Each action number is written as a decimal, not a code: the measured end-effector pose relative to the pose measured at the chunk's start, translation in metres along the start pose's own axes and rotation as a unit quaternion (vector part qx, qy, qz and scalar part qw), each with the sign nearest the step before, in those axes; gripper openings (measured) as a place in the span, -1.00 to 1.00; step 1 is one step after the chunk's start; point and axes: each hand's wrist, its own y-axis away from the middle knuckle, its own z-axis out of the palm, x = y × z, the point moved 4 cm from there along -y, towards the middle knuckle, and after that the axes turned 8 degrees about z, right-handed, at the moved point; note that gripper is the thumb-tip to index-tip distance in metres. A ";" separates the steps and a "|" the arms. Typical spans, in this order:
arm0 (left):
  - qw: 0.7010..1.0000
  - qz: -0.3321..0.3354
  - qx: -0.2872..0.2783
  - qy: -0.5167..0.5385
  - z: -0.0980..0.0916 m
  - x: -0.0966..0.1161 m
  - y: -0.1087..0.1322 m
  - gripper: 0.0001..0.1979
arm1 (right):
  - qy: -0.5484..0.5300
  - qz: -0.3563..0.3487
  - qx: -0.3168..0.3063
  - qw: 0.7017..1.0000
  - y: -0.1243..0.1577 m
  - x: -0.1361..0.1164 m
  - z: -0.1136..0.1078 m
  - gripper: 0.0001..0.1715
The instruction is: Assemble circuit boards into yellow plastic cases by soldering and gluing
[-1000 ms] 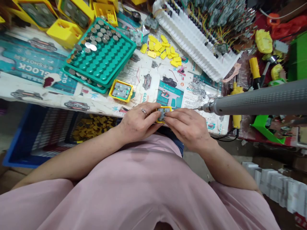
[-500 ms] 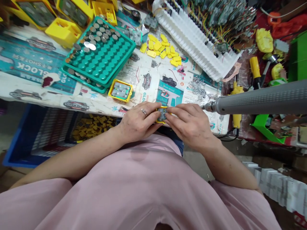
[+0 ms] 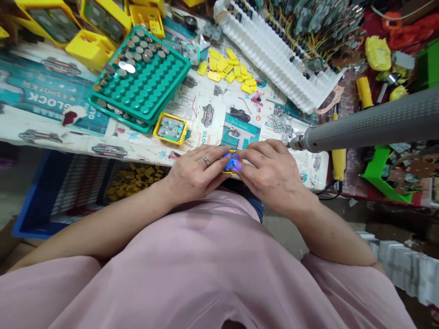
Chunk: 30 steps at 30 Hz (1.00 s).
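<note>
Both my hands meet at the table's near edge around a small yellow square module [image 3: 232, 163] that glows blue between the fingers. My left hand [image 3: 195, 173], a ring on one finger, grips its left side with curled fingers. My right hand [image 3: 270, 173] presses on its right side and top, fingers closed over it. Most of the module is hidden by my fingers. A second yellow module [image 3: 170, 128] with a grey board inside lies on the table to the left, untouched.
A green tray [image 3: 151, 87] with several round button cells stands at back left. Loose yellow clips [image 3: 228, 68] lie in the middle, a white rack of wired boards [image 3: 274, 50] behind. A grey screwdriver handle [image 3: 370, 123] hangs at right. A blue crate [image 3: 44, 196] sits below the table.
A blue light has come on in the module between my fingers. My right hand's fingers have closed further over its top. The view has shifted slightly.
</note>
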 end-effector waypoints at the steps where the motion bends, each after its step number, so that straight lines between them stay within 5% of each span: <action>1: 1.000 0.003 0.001 -0.004 -0.001 0.000 -0.001 -0.70 | -0.006 0.004 -0.003 1.000 0.000 0.001 0.001 -0.81; 11: 0.998 0.038 -0.019 -0.048 -0.001 -0.002 -0.001 -0.71 | -0.030 0.063 0.087 0.994 0.014 0.001 0.009 -0.79; 17: 0.999 0.030 -0.021 -0.037 0.000 -0.001 0.002 -0.74 | 0.011 0.053 0.061 0.997 0.013 -0.007 0.003 -0.82; 25: 0.998 0.000 -0.047 -0.030 -0.003 -0.001 -0.005 -0.82 | 0.006 0.045 -0.051 0.998 -0.003 -0.004 -0.002 -0.85; 30: 0.999 -0.013 -0.041 -0.033 -0.002 -0.002 -0.003 -0.77 | -0.011 0.053 -0.047 0.997 -0.001 -0.002 0.002 -0.81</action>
